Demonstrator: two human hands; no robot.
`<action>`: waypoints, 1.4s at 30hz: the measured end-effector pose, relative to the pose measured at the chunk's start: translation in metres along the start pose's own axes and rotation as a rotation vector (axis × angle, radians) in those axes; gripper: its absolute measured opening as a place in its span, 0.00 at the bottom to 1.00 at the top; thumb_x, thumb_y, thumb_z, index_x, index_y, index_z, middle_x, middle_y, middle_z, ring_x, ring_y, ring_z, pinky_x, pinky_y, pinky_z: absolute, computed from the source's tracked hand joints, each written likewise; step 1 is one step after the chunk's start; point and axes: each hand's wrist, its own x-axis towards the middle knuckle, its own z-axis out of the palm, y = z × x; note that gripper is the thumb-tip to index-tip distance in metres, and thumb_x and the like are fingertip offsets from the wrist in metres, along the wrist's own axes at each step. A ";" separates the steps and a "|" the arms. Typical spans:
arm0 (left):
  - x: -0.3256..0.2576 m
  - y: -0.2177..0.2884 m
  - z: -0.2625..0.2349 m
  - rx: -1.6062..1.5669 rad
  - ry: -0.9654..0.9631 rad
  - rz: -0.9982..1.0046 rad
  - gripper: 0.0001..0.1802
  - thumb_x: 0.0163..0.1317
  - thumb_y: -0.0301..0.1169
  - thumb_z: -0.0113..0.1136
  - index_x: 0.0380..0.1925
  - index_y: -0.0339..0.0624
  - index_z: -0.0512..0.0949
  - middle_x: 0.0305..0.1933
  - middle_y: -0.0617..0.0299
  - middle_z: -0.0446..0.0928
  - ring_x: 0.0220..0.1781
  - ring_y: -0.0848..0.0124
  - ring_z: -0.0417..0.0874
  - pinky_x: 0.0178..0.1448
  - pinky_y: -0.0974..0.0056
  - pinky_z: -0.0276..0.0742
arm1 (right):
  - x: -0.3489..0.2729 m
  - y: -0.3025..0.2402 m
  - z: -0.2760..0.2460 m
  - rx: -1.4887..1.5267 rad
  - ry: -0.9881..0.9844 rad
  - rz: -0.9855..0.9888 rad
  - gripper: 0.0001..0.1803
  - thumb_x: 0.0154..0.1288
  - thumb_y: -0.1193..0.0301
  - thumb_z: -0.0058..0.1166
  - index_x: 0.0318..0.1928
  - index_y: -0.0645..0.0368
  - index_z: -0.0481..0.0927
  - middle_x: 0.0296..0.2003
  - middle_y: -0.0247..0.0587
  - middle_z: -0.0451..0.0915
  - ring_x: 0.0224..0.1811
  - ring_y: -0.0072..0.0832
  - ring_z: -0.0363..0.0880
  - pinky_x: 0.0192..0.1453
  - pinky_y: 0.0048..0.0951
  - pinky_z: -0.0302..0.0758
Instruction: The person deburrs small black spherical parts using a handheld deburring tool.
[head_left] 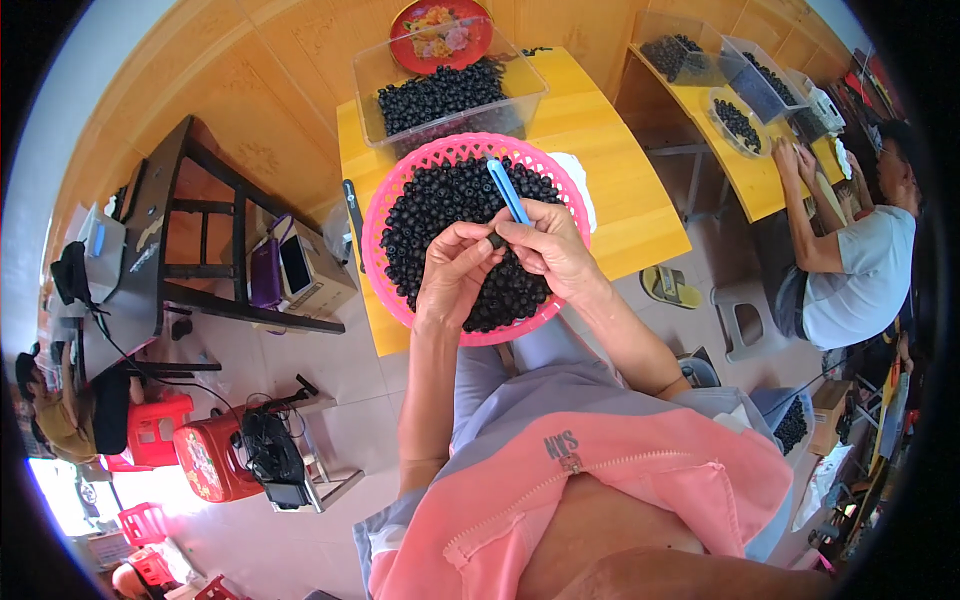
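Over a pink plastic basket [374, 250] heaped with small round dark pieces [432, 202], both hands meet at the fingertips. My left hand [455, 268] pinches one small dark round piece [495, 240] between thumb and fingers. A slim blue pen-like tool [507, 190] is gripped in my right hand [548, 245], its upper end pointing up and away from me. My right fingers touch the same dark piece; the tool's working tip is hidden by them. The basket sits at the near edge of a yellow table [620, 160], above my lap.
Behind the basket stands a clear plastic box [368, 95] of similar dark pieces, with a red floral tray [405, 45] beyond. On the right, a co-worker [855, 270] sits at another yellow table [745, 190] with more containers. A black table [150, 220] and red stool [205, 460] are left.
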 end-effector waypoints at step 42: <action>0.103 -0.036 -0.020 1.745 -0.414 0.406 0.12 0.40 0.15 0.57 0.29 0.35 0.77 0.28 0.53 0.71 0.30 0.58 0.76 0.35 0.60 0.72 | -0.013 0.015 -0.071 -0.314 0.357 -0.309 0.06 0.57 0.73 0.57 0.35 0.61 0.78 0.20 0.23 0.71 0.19 0.09 0.63 0.22 0.13 0.59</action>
